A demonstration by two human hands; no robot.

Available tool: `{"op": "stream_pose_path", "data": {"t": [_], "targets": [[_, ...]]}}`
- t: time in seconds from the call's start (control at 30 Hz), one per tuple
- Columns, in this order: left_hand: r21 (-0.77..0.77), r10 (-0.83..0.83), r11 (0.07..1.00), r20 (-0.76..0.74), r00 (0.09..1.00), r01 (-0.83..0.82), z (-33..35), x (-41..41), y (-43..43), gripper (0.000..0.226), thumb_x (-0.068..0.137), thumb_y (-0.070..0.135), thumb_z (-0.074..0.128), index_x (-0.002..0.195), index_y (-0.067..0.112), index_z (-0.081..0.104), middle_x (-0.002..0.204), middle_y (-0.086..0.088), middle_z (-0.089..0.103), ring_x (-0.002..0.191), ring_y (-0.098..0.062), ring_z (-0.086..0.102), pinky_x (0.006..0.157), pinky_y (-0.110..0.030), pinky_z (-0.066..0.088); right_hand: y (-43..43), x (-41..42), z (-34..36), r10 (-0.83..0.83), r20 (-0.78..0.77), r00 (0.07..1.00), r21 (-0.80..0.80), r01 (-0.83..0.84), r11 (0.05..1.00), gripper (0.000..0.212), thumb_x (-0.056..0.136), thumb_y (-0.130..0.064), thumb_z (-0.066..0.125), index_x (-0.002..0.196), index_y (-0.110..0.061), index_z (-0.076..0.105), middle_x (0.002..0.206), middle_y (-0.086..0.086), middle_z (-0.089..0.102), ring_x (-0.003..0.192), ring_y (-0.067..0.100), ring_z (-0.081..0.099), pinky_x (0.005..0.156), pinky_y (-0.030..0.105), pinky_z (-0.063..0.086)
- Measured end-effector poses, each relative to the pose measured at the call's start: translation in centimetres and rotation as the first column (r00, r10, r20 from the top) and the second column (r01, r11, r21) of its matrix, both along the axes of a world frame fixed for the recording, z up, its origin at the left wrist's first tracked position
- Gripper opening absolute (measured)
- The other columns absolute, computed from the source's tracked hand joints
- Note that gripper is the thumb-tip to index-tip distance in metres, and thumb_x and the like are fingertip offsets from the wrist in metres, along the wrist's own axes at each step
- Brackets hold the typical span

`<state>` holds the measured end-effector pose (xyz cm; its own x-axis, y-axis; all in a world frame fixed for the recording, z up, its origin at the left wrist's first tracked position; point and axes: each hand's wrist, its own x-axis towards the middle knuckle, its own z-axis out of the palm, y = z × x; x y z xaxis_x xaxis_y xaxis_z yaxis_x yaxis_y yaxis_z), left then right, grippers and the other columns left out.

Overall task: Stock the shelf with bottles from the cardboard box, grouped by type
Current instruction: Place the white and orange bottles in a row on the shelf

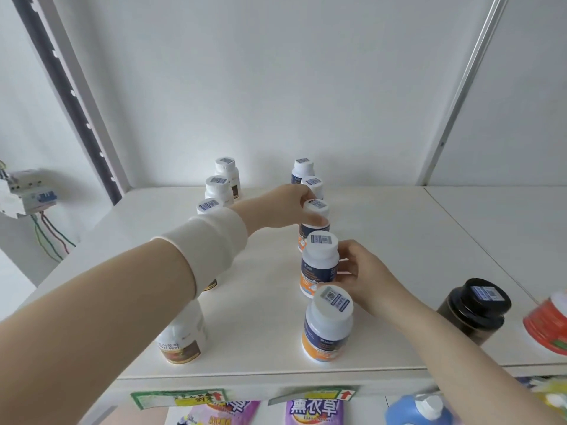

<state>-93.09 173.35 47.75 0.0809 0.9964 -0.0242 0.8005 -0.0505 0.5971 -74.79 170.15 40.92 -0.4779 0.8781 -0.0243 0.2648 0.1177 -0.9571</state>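
Head view: we are squaring up the blue-and-orange row on the shelf (399, 240). Our left hand (276, 210) is curling its fingers round the cap of the third bottle (313, 232) from the front. Our right hand (362, 274) is pinching the side of the second bottle (319, 265), which is standing upright just behind the front bottle (328, 326). We are judging this as the grouping step, mid-task. The next move is calling for small nudges that avoid tipping the neighbours. Our left forearm is hiding part of the row behind the brown-label bottle (184, 338). The cardboard box is lying out of view. Label print is reading too blurred. The red tub (546, 323) beside the dark jar (472, 311) is running off the edge.
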Motion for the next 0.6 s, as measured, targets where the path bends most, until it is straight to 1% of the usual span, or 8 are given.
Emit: {"op": "stream_pose_path", "data": {"t": [0.07, 0.13, 0.2, 0.33, 0.47, 0.5, 0.57, 0.6], "targets": [[0.0, 0.002, 1.0, 0.0, 1.0, -0.002, 0.0, 0.1, 0.0, 0.043, 0.079, 0.037, 0.07, 0.111, 0.012, 0.057, 0.097, 0.001, 0.056, 0.089, -0.017, 0.053, 0.067, -0.014, 0.037, 0.1, 0.0, -0.2, 0.013, 0.0, 1.0, 0.011, -0.013, 1.0, 0.047, 0.055, -0.016, 0.082, 0.089, -0.032, 0.053, 0.084, -0.016, 0.065, 0.07, -0.009, 0.065, 0.057, 0.006, 0.047], [0.002, -0.001, 1.0, -0.003, 1.0, 0.001, 0.0, 0.3, 0.0, 0.043, 0.079, 0.036, 0.071, 0.112, 0.014, 0.055, 0.098, 0.003, 0.056, 0.089, -0.016, 0.053, 0.067, -0.014, 0.038, 0.1, 0.1, -0.2, 0.022, -0.011, 1.0, 0.02, -0.022, 1.0, 0.043, 0.066, -0.003, 0.076, 0.09, -0.03, 0.052, 0.087, -0.015, 0.064, 0.068, -0.011, 0.064, 0.056, 0.004, 0.045], [0.003, -0.005, 1.0, -0.002, 1.0, 0.005, 0.0, 0.4, 0.0, 0.042, 0.078, 0.036, 0.071, 0.111, 0.016, 0.054, 0.1, 0.003, 0.056, 0.088, -0.015, 0.053, 0.067, -0.015, 0.039, 0.1, 0.2, -0.2, 0.024, -0.018, 1.0, 0.02, -0.023, 1.0, 0.042, 0.07, 0.001, 0.072, 0.09, -0.03, 0.052, 0.088, -0.013, 0.064, 0.067, -0.012, 0.063, 0.055, 0.003, 0.044], [0.005, -0.002, 1.0, -0.022, 1.0, 0.002, -0.1, 0.6, 0.2, 0.041, 0.077, 0.038, 0.071, 0.108, 0.02, 0.051, 0.102, 0.003, 0.056, 0.088, -0.015, 0.054, 0.068, -0.023, 0.04, 0.0, 0.3, -0.2, 0.027, -0.003, 1.0, 0.03, -0.027, 0.999, 0.042, 0.07, 0.0, 0.071, 0.091, -0.03, 0.051, 0.09, -0.014, 0.063, 0.069, -0.013, 0.063, 0.057, 0.003, 0.044], [0.017, -0.012, 1.0, -0.049, 0.999, 0.013, -0.3, 0.5, 0.3, 0.043, 0.077, 0.04, 0.071, 0.109, 0.021, 0.05, 0.102, 0.004, 0.055, 0.086, -0.014, 0.053, 0.061, -0.016, 0.037, -0.1, 0.1, -0.1, 0.005, 0.014, 1.0, 0.037, -0.005, 0.999, 0.041, 0.068, -0.004, 0.074, 0.089, -0.032, 0.051, 0.09, -0.016, 0.063, 0.07, -0.013, 0.063, 0.059, 0.005, 0.046], [0.018, -0.018, 1.0, -0.059, 0.998, 0.019, -0.3, 0.5, 0.3, 0.045, 0.077, 0.041, 0.071, 0.111, 0.021, 0.05, 0.103, 0.004, 0.055, 0.086, -0.014, 0.053, 0.06, -0.016, 0.037, -0.2, 0.1, 0.1, 0.006, 0.014, 1.0, 0.029, -0.007, 1.0, 0.042, 0.067, -0.006, 0.076, 0.09, -0.032, 0.052, 0.091, -0.016, 0.063, 0.072, -0.012, 0.063, 0.06, 0.006, 0.047], [0.005, -0.031, 0.999, -0.083, 0.996, 0.032, 0.0, 0.7, 0.1, 0.05, 0.077, 0.041, 0.071, 0.117, 0.02, 0.049, 0.108, 0.004, 0.054, 0.089, -0.015, 0.052, 0.064, -0.021, 0.038, -0.5, 0.3, 0.9, 0.026, -0.005, 1.0, 0.003, -0.026, 1.0, 0.044, 0.068, -0.008, 0.078, 0.095, -0.032, 0.053, 0.095, -0.015, 0.065, 0.078, -0.008, 0.066, 0.064, 0.01, 0.05], [-0.003, -0.041, 0.999, -0.092, 0.995, 0.041, 0.3, 0.7, -0.1, 0.052, 0.077, 0.041, 0.07, 0.12, 0.019, 0.048, 0.112, 0.003, 0.053, 0.091, -0.015, 0.052, 0.069, -0.023, 0.038, -0.7, 0.6, 1.6, 0.037, -0.026, 0.999, -0.004, -0.037, 0.999, 0.044, 0.07, -0.009, 0.077, 0.098, -0.032, 0.054, 0.1, -0.014, 0.066, 0.083, -0.006, 0.066, 0.066, 0.012, 0.051]]}}
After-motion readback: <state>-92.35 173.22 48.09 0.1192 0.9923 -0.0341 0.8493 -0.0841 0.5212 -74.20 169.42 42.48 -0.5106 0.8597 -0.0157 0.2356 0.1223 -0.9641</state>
